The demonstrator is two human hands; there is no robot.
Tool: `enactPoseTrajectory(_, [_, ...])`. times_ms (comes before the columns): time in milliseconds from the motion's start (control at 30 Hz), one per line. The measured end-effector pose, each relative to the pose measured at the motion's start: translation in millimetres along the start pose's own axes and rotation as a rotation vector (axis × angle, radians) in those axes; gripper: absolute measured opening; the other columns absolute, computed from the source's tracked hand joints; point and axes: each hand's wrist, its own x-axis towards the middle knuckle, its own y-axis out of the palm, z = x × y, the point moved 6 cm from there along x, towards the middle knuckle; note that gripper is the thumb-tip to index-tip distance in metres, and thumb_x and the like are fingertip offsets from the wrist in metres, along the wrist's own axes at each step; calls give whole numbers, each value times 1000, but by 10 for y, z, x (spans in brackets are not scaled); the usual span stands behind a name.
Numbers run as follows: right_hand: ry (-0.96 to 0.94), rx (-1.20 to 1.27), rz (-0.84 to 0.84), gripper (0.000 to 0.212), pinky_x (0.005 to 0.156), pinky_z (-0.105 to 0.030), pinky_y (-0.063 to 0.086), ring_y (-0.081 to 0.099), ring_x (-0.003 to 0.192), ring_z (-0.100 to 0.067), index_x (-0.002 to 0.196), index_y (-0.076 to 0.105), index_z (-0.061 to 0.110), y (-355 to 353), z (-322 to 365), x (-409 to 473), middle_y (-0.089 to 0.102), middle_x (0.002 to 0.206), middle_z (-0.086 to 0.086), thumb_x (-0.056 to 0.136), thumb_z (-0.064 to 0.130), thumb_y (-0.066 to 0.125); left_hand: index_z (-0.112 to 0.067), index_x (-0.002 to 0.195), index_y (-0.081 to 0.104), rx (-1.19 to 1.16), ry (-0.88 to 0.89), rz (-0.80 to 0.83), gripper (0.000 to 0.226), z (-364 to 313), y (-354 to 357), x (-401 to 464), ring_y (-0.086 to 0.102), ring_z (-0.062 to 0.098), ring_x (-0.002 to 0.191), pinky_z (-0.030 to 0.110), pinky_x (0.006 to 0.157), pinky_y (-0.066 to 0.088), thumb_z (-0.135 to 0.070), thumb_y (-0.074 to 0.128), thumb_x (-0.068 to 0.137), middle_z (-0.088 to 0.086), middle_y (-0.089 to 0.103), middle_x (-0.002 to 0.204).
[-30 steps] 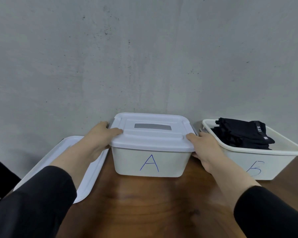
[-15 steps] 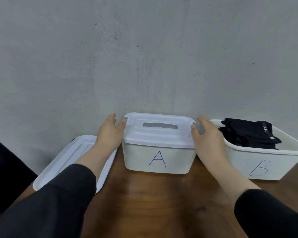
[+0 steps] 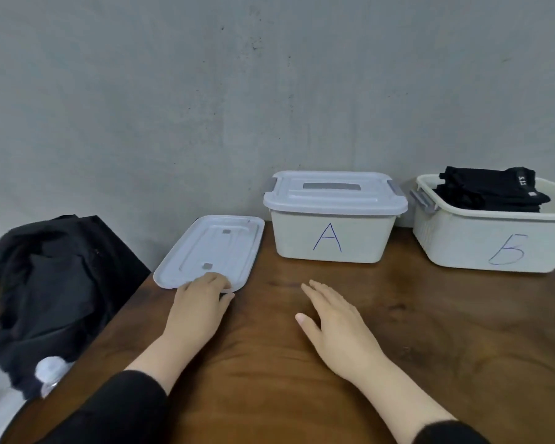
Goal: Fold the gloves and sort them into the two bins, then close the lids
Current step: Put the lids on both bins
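1. With bin A (image 3: 330, 238) already wearing its lid and bin B (image 3: 494, 245) open at far right, I judge the loose lid (image 3: 212, 248) is what matters next.
2. That lid lies flat on the table (image 3: 398, 347), left of bin A, its long axis running from the near-left corner away toward far right.
3. My left hand (image 3: 199, 309) is at its near edge, fingers on the rim; whether they curl under it I cannot tell, since the fingertips blur into the plastic.
4. My right hand (image 3: 334, 325) is released, fingers straight, low over bare wood near centre, holding nothing.
5. Bin B holds the folded black gloves (image 3: 491, 193), piled above its rim.
6. The lid must travel right, past bin A; the left hand is nearer.
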Motion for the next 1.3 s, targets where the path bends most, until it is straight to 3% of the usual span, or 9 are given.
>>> enactPoseTrajectory(300, [-25,8,-5,60,126,-32,15,11,154,-7,160,19,34,21,121,-263,15,168,13,106,52,36,-31,89,47,38,245,30,16,-651,-286,-376,48,11,81,24,77,38,-34,44,104,-15,49,91])
enactPoseTrajectory(400, [13,136,-26,62,124,-31,19,14,153,-4,160,18,36,-43,108,-300,17,167,16,105,52,39,-37,92,40,18,236,60,15,-914,-563,-518,50,9,76,14,69,34,-37,42,106,-17,47,88])
enactPoseTrajectory(500, [74,379,-67,66,122,-27,21,19,151,-2,160,16,36,-108,57,-326,20,165,18,103,51,45,-30,85,39,-26,237,54,24,-1163,-921,-657,49,9,63,20,53,33,-40,35,107,-9,47,71])
enactPoseTrajectory(600, [140,619,-131,74,120,-30,26,25,151,-6,160,11,38,-206,-15,-348,22,165,17,100,55,49,-29,98,45,-189,227,2,20,-1392,-1352,-774,54,13,64,32,57,40,-43,33,105,-6,56,72])
enactPoseTrajectory(767, [165,971,-244,62,108,-23,37,43,133,9,153,21,48,-687,-159,-443,39,150,26,99,56,51,-27,88,45,-706,284,-150,23,-1849,-1955,-788,39,6,55,22,53,33,-44,38,103,-11,47,65])
enactPoseTrajectory(867, [211,1017,-421,64,112,-40,44,55,128,-2,152,30,46,-1107,-546,-610,58,140,18,95,62,55,-30,84,49,-1014,216,-165,26,-2071,-2048,-601,44,8,63,28,63,39,-42,40,105,-14,50,70])
enactPoseTrajectory(1033, [310,999,-662,35,104,-45,51,65,117,-14,131,59,34,-1975,-1230,-1008,70,123,11,99,48,58,-26,85,61,-1401,64,-137,25,-2456,-1983,-21,54,17,76,36,74,44,-37,49,104,0,61,82])
enactPoseTrajectory(1133, [365,974,-808,33,101,-47,53,69,111,-22,125,65,27,-2489,-1629,-1172,73,117,1,96,43,64,-28,104,68,-1364,1,-2,20,-2693,-1661,274,69,18,84,37,76,55,-40,52,100,-5,74,96])
enactPoseTrajectory(1300, [440,897,-809,36,100,-44,54,69,109,-24,128,63,11,-3198,-2118,-1164,71,118,-4,98,30,64,-30,135,55,-1354,-24,217,38,-3163,-980,540,72,19,101,47,83,61,-18,57,99,-2,73,116])
